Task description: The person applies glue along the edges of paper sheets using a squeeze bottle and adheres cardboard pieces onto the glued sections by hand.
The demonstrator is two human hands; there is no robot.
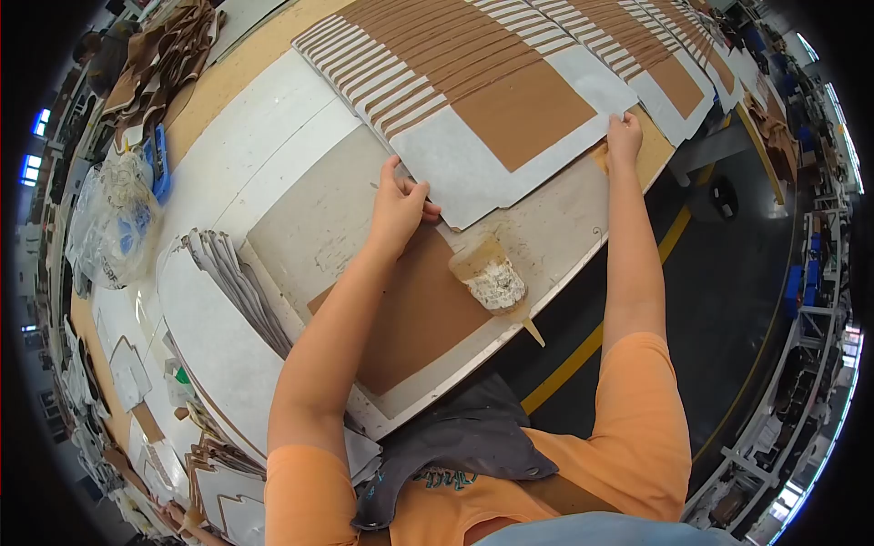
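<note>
My right hand (625, 138) pinches the right corner of the nearest white-bordered brown panel (523, 118), the front one of an overlapping row. My left hand (401, 207) is closed at the panel's lower left edge, fingers curled. A thin dark tip pokes out beside it, but what it holds is mostly hidden. Under my left forearm a plain brown sheet (419, 314) lies on a grey board (305, 214). To the right of that sheet stands a glue-crusted container (492, 278) with white matter in it and a pale pointed piece sticking out toward the table edge.
More overlapped panels (669, 82) fan out at the upper right. Stacked white pieces (223, 318) stand at the left, near a clear plastic bag (118, 218) and a blue tray (159, 164). Brown scraps (164, 55) heap at the far left. The table's edge drops to a dark floor (728, 246).
</note>
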